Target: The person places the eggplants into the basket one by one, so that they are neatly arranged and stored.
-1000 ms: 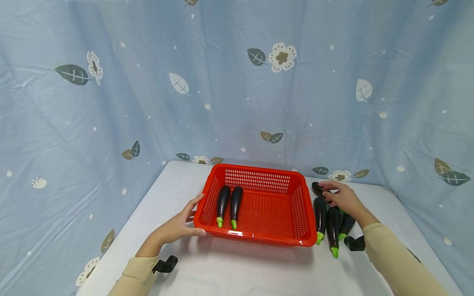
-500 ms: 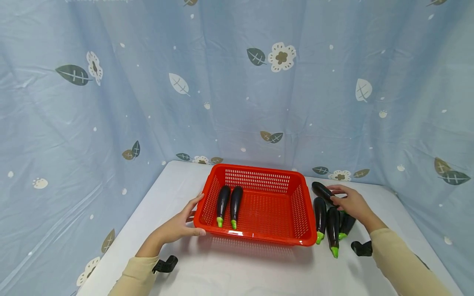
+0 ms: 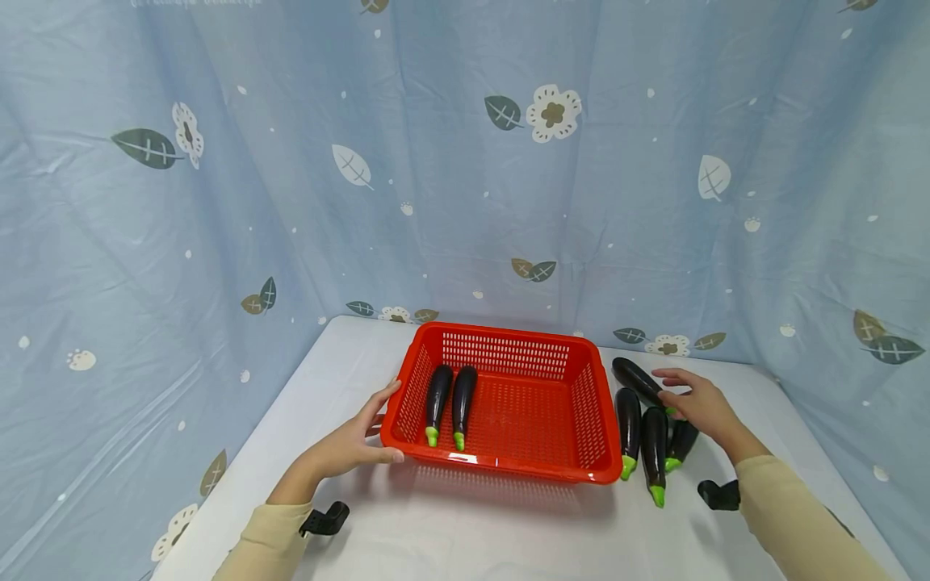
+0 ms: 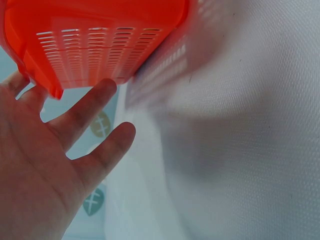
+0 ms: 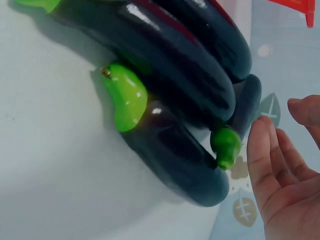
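Note:
A red plastic basket (image 3: 508, 470) stands on the white table, with two eggplants (image 3: 437, 399) side by side in its left part. My left hand (image 3: 349, 445) is at its left end, touching the rim; in the left wrist view the fingers (image 4: 85, 112) are spread and fairly straight. Right of the basket lie several eggplants (image 3: 654, 448) with green stem ends. Over the stem end of the rear, slanting eggplant (image 3: 634, 378) is my right hand (image 3: 701, 407), fingers loosely bent. The right wrist view shows its fingers (image 5: 262, 150) apart from the eggplants, holding nothing.
A pale blue curtain (image 3: 465, 202) with leaf and flower prints hangs behind and at both sides of the white table (image 3: 472, 532). The basket's right wall is close beside the nearest loose eggplant (image 3: 628, 428).
My right hand has drawn back and to the right, from over the rear eggplant's body to near its stem end. That eggplant shows more fully. The left hand and basket have stayed put.

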`<action>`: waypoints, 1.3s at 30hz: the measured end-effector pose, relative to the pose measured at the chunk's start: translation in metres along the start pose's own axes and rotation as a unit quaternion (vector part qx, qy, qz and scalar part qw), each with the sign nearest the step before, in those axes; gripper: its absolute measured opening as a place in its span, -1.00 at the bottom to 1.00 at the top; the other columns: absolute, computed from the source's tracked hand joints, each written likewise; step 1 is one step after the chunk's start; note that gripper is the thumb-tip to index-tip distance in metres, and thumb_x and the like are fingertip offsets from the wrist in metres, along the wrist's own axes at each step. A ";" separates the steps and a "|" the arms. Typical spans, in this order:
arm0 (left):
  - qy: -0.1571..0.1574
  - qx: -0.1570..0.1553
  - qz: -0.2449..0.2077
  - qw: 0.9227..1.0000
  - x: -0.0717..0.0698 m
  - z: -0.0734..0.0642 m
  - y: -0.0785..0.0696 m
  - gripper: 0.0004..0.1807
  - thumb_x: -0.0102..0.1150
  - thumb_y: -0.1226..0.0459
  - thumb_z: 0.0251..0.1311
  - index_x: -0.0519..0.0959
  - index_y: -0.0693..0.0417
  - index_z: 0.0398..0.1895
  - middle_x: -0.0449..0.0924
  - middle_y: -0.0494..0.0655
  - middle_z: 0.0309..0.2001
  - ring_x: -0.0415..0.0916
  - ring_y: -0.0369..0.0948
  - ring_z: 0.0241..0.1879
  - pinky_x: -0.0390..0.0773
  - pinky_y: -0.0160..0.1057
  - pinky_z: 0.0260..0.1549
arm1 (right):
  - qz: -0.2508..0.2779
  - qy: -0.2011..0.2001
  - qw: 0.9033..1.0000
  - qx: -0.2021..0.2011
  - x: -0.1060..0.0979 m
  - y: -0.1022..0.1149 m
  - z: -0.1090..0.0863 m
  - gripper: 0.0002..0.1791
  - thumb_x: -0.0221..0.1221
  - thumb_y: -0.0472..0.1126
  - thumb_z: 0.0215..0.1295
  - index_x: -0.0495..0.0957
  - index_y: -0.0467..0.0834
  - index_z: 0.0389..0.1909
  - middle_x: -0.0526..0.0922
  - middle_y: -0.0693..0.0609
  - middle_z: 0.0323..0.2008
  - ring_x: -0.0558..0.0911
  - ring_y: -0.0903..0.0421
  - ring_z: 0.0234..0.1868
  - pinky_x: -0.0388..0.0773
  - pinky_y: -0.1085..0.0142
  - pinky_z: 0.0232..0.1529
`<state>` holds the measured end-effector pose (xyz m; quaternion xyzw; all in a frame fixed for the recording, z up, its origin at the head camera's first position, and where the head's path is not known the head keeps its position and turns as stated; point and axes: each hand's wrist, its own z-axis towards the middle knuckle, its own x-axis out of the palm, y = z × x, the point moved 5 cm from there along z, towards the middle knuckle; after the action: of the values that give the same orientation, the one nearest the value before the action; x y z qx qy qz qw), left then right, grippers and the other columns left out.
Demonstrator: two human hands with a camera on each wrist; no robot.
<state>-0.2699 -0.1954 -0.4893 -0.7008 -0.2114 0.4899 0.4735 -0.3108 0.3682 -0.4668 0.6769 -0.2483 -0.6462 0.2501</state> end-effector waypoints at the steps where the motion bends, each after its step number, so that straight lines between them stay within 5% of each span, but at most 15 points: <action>1: 0.000 0.001 0.001 1.000 0.000 0.000 0.000 0.23 0.53 0.04 0.06 -0.15 -0.31 0.66 -0.22 -0.03 0.65 0.26 0.18 0.40 0.38 0.22 0.30 | -0.003 0.000 1.000 0.002 -0.001 -0.001 -0.001 -0.44 0.14 -0.21 0.48 0.33 -0.30 0.41 0.37 -0.53 0.27 0.64 -0.31 0.00 0.73 0.06 -0.16; 11: -0.002 0.001 -0.005 1.000 0.000 0.000 -0.001 0.23 0.54 0.03 0.05 -0.14 -0.33 0.65 -0.23 -0.05 0.65 0.26 0.18 0.40 0.40 0.22 0.29 | -0.023 -0.008 1.000 0.012 -0.005 -0.010 -0.006 -0.42 0.15 -0.21 0.45 0.32 -0.33 0.41 0.33 -0.55 0.28 0.56 -0.44 0.13 0.72 0.01 -0.12; 24: -0.002 -0.002 -0.004 1.000 0.000 0.001 0.000 0.23 0.53 0.02 0.05 -0.14 -0.34 0.65 -0.17 0.01 0.64 0.27 0.19 0.39 0.43 0.24 0.25 | -0.045 -0.025 0.999 0.006 -0.011 -0.016 -0.014 -0.46 0.18 -0.24 0.42 0.37 -0.36 0.35 0.38 -0.57 0.21 0.67 -0.28 -0.08 0.71 0.10 -0.26; 39: -0.002 0.004 -0.001 1.000 0.000 0.000 0.000 0.23 0.53 0.02 0.06 -0.15 -0.32 0.65 -0.18 0.01 0.64 0.27 0.18 0.39 0.42 0.24 0.27 | -0.081 -0.028 0.996 0.024 -0.013 -0.035 -0.018 -0.40 0.24 -0.16 0.38 0.39 -0.37 0.34 0.27 -0.57 0.25 0.48 -0.52 0.11 0.59 -0.26 -0.05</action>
<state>-0.2705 -0.1953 -0.4888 -0.6979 -0.2107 0.4915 0.4763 -0.2924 0.4031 -0.4791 0.6821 -0.2146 -0.6773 0.1733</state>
